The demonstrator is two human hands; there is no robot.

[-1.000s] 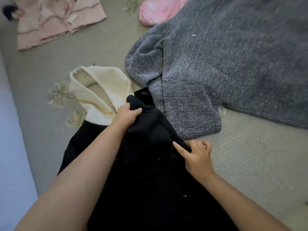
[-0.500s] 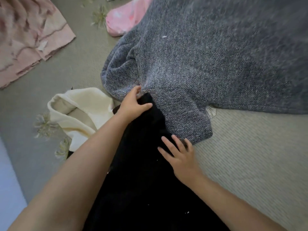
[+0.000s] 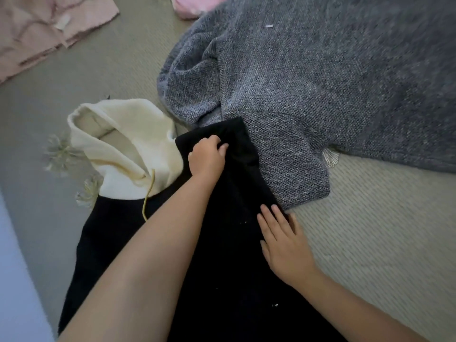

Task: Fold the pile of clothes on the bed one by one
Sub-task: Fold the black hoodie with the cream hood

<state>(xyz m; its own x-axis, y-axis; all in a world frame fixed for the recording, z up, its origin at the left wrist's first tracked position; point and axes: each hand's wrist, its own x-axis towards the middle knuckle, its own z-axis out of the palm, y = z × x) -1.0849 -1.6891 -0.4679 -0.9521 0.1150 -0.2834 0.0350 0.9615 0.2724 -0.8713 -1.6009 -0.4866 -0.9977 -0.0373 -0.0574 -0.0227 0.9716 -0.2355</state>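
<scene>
Left hand grips the black fleece garment's folded end, now pulled back off the grey knitted sweater. Right hand has flattened, fingers straight, pressing beside it; this fold seems nearly set.

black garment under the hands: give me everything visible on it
The black garment is matte, fleecy-looking fabric with a cream hood and a yellowish drawstring, apparently a hoodie. It lies on the bed cover, running from the near edge up to the grey knit sweater, which its far end overlaps. The left hand grips a folded-over part at that end; the right hand presses flat on its right edge. White lint specks dot it.
</scene>
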